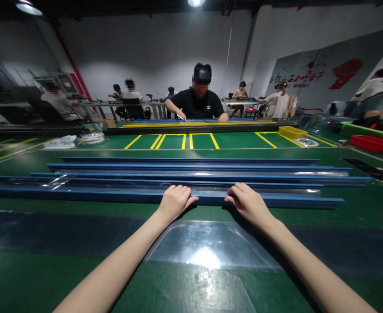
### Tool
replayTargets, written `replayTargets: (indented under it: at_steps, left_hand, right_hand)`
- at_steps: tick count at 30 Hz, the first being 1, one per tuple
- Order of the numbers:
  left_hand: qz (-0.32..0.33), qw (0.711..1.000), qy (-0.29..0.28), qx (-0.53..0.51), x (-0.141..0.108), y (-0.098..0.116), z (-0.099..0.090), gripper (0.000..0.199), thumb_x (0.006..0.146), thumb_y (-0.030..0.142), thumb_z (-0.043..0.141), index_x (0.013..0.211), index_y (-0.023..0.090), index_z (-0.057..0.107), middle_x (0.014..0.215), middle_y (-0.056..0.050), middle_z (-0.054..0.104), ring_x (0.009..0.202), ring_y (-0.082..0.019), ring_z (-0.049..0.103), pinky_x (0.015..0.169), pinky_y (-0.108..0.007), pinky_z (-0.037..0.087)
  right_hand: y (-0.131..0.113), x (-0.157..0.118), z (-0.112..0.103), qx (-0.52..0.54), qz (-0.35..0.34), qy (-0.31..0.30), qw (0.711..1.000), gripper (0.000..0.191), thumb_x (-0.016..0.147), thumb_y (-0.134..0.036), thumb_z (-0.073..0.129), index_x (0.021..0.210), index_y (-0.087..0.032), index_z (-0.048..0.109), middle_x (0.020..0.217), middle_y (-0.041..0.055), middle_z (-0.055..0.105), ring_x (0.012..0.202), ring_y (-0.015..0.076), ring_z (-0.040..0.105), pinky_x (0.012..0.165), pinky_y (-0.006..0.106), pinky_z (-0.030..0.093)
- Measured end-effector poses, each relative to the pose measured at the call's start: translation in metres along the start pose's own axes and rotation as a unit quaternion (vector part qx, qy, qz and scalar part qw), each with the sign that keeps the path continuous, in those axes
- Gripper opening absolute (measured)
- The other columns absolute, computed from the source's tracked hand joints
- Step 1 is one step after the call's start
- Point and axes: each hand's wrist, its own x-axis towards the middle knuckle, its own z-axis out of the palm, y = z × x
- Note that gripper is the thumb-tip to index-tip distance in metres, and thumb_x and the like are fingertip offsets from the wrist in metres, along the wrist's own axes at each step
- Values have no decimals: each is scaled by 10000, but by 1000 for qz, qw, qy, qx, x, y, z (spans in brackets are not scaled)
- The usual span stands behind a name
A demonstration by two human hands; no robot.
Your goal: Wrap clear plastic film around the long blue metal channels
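Observation:
Several long blue strips lie side by side across the green table, with clear film between some of them. My left hand [177, 201] is closed over the nearest blue strip [211, 199], its fingers over the far side and its thumb on the near edge. To the right, my right hand [246, 202] grips the same strip in a like way, a short gap apart. Between my forearms and below the strips, a wide sheet of clear film [207, 243] lies flat and reflects the overhead light.
Across the table [165, 153], a person in black [202, 104] works at yellow and black strips. A yellow tray [291, 132], a red tray [374, 143] and a dark phone-like slab [369, 169] are on the right. White coils [92, 138] lie at the left.

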Motion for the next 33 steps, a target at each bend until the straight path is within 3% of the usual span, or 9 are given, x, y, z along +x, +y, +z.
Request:
replayTargets:
  at_steps: [12, 24, 33]
  left_hand:
    - [-7, 1000, 4, -10, 0, 0, -1, 381, 869, 427, 378, 612, 166, 480, 555, -9, 529, 532, -129, 468, 529, -267, 271]
    - [-7, 1000, 7, -9, 0, 0, 1, 393, 872, 431, 370, 603, 167, 482, 536, -6, 526, 517, -127, 469, 519, -264, 264]
    - [-4, 1000, 3, -3, -1, 0, 1, 391, 874, 428, 370, 602, 171, 484, 539, -3, 531, 516, -124, 469, 520, -263, 267]
  right_hand:
    - [1, -1, 2, 8, 13, -2, 1000, 230, 862, -368, 396, 782, -193, 523, 795, 49, 550, 766, 182, 489, 647, 270, 376]
    - [1, 1, 0, -50, -3, -21, 999, 241, 872, -336, 385, 782, -182, 547, 791, 55, 564, 754, 179, 512, 628, 265, 358]
    - [2, 2, 1, -16, 19, -15, 1000, 242, 852, -374, 415, 766, -192, 549, 784, 47, 567, 751, 176, 514, 627, 260, 370]
